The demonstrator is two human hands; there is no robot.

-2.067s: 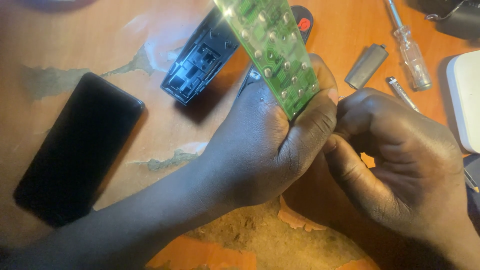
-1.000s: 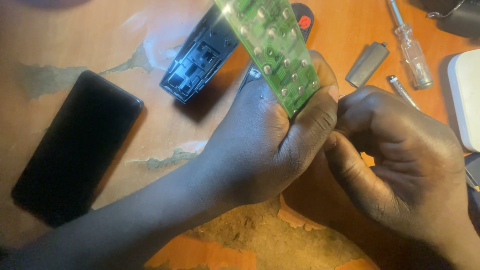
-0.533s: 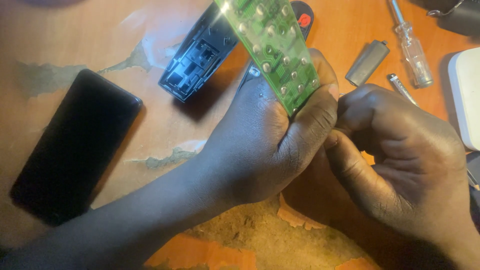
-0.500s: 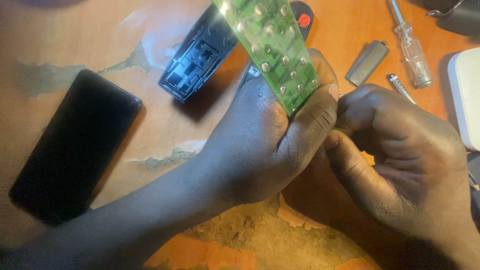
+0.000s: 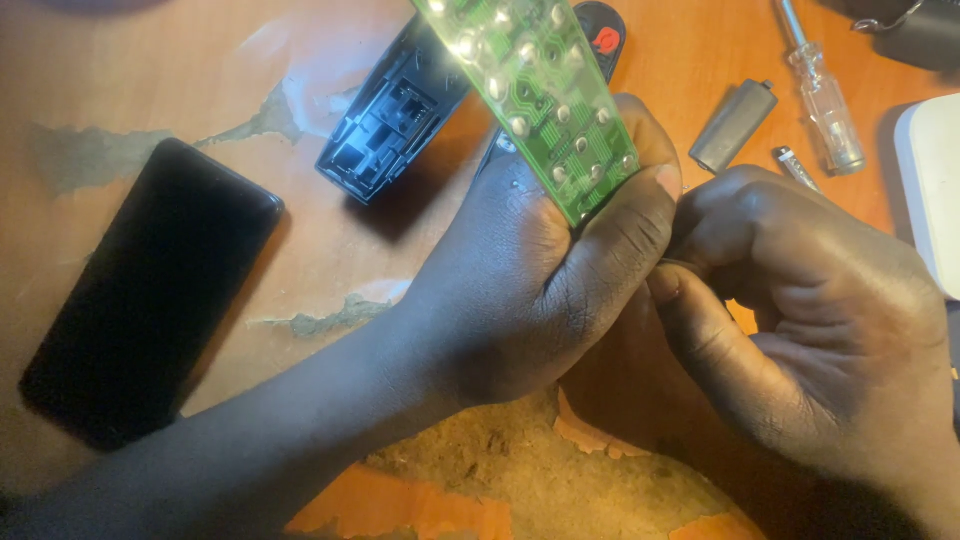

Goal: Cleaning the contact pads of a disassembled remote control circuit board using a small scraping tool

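Green circuit board [image 5: 540,90] in left hand [image 5: 540,290]

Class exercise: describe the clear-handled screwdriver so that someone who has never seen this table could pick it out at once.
Start at the worn orange table and go to its far right corner, beyond the right hand. There lies the screwdriver, beside a small grey cover and a white object. It alone has a see-through handle and a metal shaft.
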